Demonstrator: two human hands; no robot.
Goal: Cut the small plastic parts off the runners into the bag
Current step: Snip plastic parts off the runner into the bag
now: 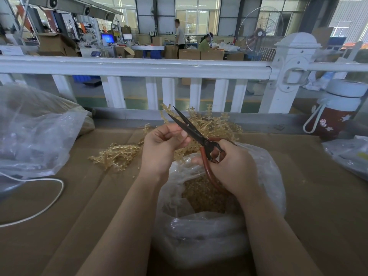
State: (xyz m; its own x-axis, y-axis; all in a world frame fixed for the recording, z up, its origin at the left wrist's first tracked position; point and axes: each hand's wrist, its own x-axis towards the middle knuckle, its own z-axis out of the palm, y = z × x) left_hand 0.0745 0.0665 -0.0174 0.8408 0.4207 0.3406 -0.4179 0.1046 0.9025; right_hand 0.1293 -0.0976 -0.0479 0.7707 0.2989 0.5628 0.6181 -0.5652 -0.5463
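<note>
Head view: both bare forearms reach forward over a cardboard-covered counter. The left hand is raised, back toward the camera, its fingers curled with thumb and forefinger pinching a thin pale runner that is hard to make out. The right hand has its grip closed round the reddish-brown looped handles of the scissors, fingers threaded through the loops; the dark, narrow metal blades stand slightly parted and point up and to the left, crossing just beside the left fingertips. Directly below the hands sits the bag, crinkled clear plastic with its mouth rolled open, holding a heap of small tan cut parts. Behind and to the left of the hands lie tangled piles of runners, amber, translucent and spiky. A second, larger clear bag bulges at far left, beside a white cable. A red and white bottle stands at right.
</note>
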